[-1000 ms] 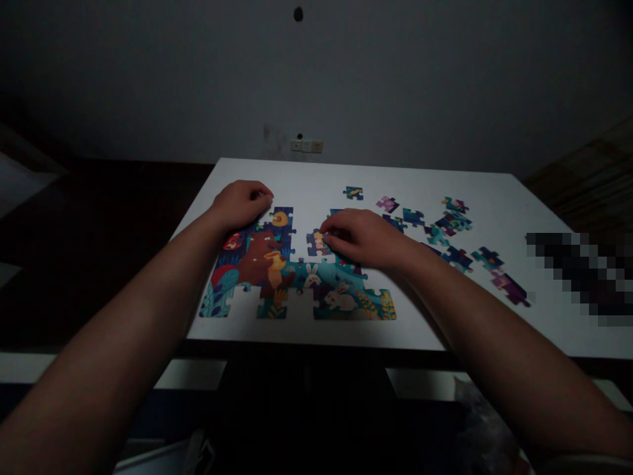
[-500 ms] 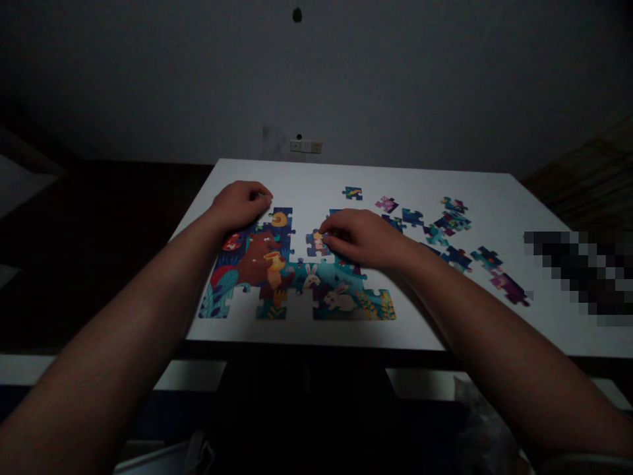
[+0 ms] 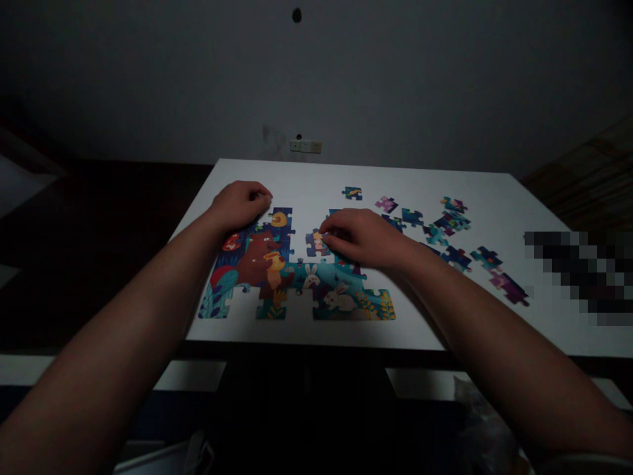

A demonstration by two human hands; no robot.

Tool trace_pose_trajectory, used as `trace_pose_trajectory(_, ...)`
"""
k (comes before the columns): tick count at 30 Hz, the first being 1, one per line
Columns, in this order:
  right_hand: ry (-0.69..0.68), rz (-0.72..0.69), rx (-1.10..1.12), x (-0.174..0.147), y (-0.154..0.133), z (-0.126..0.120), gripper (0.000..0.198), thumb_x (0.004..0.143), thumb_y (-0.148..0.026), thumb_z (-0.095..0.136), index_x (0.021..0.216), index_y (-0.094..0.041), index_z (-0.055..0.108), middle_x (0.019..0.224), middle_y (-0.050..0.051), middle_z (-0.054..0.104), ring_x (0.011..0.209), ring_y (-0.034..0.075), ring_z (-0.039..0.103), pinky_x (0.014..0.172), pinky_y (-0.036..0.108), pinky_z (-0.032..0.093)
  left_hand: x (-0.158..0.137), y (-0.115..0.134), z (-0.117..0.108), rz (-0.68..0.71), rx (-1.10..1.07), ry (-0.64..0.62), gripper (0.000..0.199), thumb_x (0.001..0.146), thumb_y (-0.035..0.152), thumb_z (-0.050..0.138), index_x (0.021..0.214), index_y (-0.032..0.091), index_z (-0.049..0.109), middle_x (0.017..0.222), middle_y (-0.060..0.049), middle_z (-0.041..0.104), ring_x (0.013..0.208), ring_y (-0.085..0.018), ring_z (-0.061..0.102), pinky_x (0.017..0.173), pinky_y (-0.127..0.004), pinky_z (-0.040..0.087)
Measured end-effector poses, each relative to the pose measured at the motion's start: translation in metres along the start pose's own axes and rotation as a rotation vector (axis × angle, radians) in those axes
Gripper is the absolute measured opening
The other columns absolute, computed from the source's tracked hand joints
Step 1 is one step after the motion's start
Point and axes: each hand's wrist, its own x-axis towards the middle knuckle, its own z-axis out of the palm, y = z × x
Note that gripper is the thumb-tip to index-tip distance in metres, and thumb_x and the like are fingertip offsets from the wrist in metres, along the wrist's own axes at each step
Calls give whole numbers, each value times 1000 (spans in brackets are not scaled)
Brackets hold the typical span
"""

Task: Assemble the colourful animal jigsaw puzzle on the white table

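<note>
A partly joined jigsaw puzzle (image 3: pixel 257 260) with a brown bear and white rabbits lies on the white table (image 3: pixel 420 330). My right hand (image 3: pixel 363 237) pinches a puzzle piece (image 3: pixel 315 244), blue with a pale yellow and pink picture, over the gap right of the bear. Whether that piece touches its neighbours I cannot tell. My left hand (image 3: pixel 242 203) rests at the puzzle's upper left edge, its fingers curled and drawn together. What lies under or between those fingers is hidden.
Several loose puzzle pieces (image 3: pixel 452 221) are scattered to the right, some overlapping. A single piece (image 3: pixel 353 193) lies behind my right hand. A pixelated dark patch (image 3: pixel 578 277) covers the table's right side. Wall sockets (image 3: pixel 305 146) are on the wall behind.
</note>
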Motion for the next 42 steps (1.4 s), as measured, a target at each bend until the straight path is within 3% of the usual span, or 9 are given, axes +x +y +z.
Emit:
trace_pose_trajectory(28, 78, 12, 82, -1, 1, 1, 23, 109, -32, 69, 122, -23, 86, 109, 10, 86, 94, 26, 73, 87, 39, 51, 1, -1, 1, -17, 2, 6, 36, 93, 49, 77, 116, 26, 94, 118, -15, 91, 112, -38, 80, 106, -55, 61)
trace_pose_trajectory(32, 156, 27, 110, -2, 3, 2, 40, 110, -31, 64, 146, -21, 78, 113, 11, 85, 94, 28, 73, 89, 41, 54, 1, -1, 1, -24, 10, 6, 37, 92, 50, 78, 116, 26, 94, 117, -15, 91, 112, -38, 80, 105, -54, 62)
trace_pose_trajectory(36, 251, -2, 69, -2, 4, 3, 58, 112, -26, 53, 168, -20, 68, 132, 17, 83, 113, 33, 75, 105, 49, 56, 0, 0, 1, -21, -11, 2, 39, 93, 51, 77, 117, 24, 94, 118, -16, 91, 111, -39, 81, 104, -55, 62)
trace_pose_trajectory(38, 258, -12, 30, -1, 5, 2, 56, 111, -24, 51, 163, -21, 72, 137, 18, 81, 120, 35, 74, 110, 51, 55, -1, 1, 1, -23, -18, 0, 39, 94, 50, 77, 117, 24, 93, 117, -16, 91, 110, -39, 81, 103, -55, 62)
trace_pose_trajectory(42, 258, 6, -25, 0, 6, -2, 42, 109, -27, 53, 137, -21, 83, 127, 16, 82, 113, 35, 74, 105, 48, 54, -1, 4, 0, -38, -3, -8, 38, 94, 48, 77, 118, 24, 94, 115, -15, 91, 110, -38, 80, 103, -53, 63)
